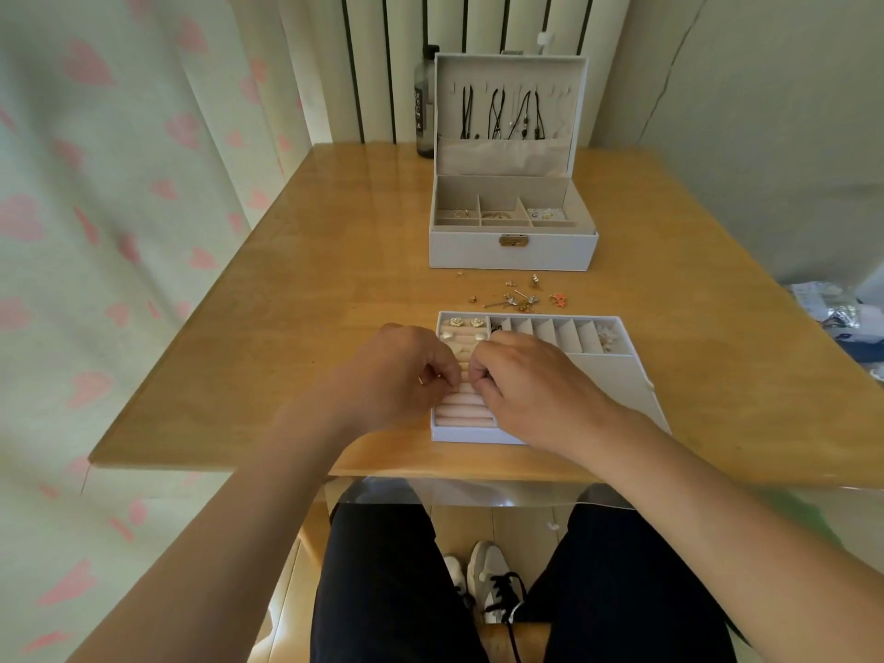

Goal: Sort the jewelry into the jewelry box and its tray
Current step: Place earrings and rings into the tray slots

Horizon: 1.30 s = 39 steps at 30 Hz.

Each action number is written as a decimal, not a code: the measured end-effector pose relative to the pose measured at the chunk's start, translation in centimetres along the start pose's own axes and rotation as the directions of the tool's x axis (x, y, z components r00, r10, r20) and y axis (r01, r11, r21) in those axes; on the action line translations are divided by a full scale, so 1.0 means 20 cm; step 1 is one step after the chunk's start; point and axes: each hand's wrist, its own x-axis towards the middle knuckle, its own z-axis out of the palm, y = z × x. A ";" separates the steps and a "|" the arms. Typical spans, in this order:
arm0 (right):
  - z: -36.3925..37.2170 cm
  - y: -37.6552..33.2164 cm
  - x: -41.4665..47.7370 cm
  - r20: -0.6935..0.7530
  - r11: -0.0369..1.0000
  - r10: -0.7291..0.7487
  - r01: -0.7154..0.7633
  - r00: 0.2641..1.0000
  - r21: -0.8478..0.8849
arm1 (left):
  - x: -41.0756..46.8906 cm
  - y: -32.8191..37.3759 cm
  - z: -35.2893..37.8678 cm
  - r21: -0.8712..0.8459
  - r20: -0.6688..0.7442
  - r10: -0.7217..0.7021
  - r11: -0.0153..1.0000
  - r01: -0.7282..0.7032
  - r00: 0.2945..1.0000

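The left hand [397, 370] and right hand [526, 380] meet with fingers curled and tips pinched close. What they pinch is too small to tell. They hover over the pink padded rolls [466, 413] of the flat white jewelry tray [617, 375] at the near edge of the wooden worktop [287, 289]. Beyond it lie scattered small gold earrings [516, 296], then the open white jewelry box [512, 251]. These pieces are likely light, slippery and easily bent, so best pinched by the ornament, leaving the post free.
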 end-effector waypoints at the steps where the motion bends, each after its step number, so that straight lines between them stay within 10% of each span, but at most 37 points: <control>1: 0.01 0.00 0.00 -0.010 1.000 -0.005 0.004 1.000 -0.021 | 0.00 0.00 0.00 0.015 0.001 0.021 1.000 -0.021 1.000; 39: -0.02 0.05 -0.07 0.038 0.973 0.012 -0.020 0.999 0.228 | -0.06 0.02 0.06 0.179 0.002 0.138 0.974 -0.136 0.990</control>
